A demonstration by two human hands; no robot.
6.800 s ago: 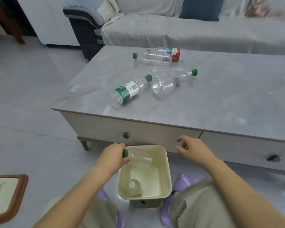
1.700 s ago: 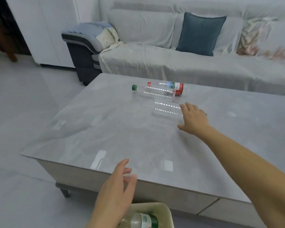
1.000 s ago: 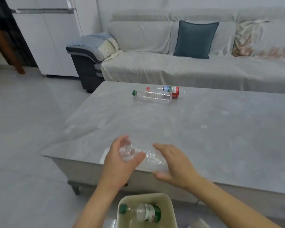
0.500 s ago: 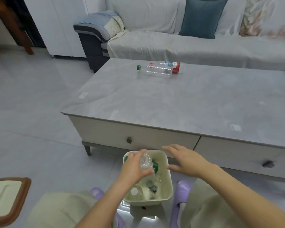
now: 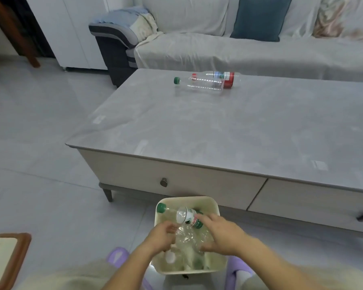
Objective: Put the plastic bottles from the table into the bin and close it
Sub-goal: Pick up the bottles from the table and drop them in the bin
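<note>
Down in the bin (image 5: 215,203), both hands press on a crumpled clear bottle (image 5: 190,237): the left hand (image 5: 160,237) curled against its near-left side, the right hand (image 5: 220,234) spread over its right side, fingers loosely bent. Whether either truly grips it I cannot tell; they look more like pushing it down.

Behind that bottle in the bin, a green-labelled bottle (image 5: 187,215) lies slanted, its green cap against the back-left rim. More clear plastic sits below, too jumbled to count.

Far beyond the bin, well apart on the table (image 5: 260,132), two bottles remain: a green-capped bottle (image 5: 199,83) and, touching it behind, a red-labelled bottle (image 5: 224,77). Both lie lengthwise left to right, straight ahead of the bin, slightly closer to the right hand, I'd judge. No lid is visible.
</note>
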